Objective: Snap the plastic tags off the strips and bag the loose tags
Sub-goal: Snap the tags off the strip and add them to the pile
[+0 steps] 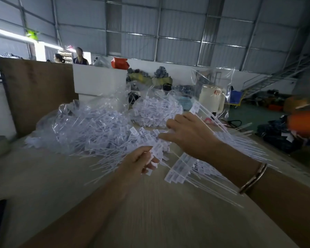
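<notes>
the loose tags lie in a big white heap on the wooden table, spilling out of a clear plastic bag at the heap's far left. at the near edge of the heap the left hand has its fingers curled round a few white tags, their thin tails pointing away toward the left. just right of the heap the right hand reaches over it with its fingers partly bent; the picture is blurred there and i cannot tell whether it grips anything. a bangle sits on that wrist. the two hands are near each other but apart. under the right forearm, to the right of the heap, an unbroken strip of joined tags lies flat on the table. behind the heap sits a second mound of tags in plastic, and a brown board stands upright at the heap's far left.
</notes>
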Available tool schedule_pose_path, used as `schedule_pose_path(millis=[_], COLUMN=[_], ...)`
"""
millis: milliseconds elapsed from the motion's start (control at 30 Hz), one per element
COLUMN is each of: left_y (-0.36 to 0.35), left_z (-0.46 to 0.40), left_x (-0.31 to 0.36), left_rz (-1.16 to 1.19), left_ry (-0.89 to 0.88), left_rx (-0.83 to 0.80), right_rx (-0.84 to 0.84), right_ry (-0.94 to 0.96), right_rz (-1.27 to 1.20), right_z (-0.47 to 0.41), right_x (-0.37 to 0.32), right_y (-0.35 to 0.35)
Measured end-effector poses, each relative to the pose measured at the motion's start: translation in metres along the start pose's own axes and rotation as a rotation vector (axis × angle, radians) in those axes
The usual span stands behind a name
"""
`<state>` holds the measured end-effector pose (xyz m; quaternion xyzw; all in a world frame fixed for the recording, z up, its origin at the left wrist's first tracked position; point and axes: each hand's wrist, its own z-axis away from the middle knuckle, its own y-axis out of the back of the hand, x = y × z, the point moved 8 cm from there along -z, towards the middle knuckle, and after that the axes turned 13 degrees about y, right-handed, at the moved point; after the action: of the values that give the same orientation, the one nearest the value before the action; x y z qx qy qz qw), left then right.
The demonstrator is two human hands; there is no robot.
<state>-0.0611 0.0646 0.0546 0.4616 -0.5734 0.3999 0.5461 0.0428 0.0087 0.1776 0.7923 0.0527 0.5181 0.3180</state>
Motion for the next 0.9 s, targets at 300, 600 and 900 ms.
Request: schedule_pose_path(millis=[300, 600, 900], left_y=[0.016, 0.022, -0.008], left_z=[0.002, 0.015, 0.019], left_x=[0.01, -0.006, -0.008], left_rz=[0.543, -0.503, -0.811], left_ry=[0.071, 0.048, -0.086], left_rx=[-0.082, 0.061, 0.018], right_rx=[-0.105, -0.454, -0.448], right_ry=[-0.022, -0.35, -0.409], right_rz=[-0.109, -0.963, -0.792], right_z=[-0.009, 0.031, 0.073], right_x=[-0.025, -0.094, -0.071], right_y=[0.027, -0.049, -0.087])
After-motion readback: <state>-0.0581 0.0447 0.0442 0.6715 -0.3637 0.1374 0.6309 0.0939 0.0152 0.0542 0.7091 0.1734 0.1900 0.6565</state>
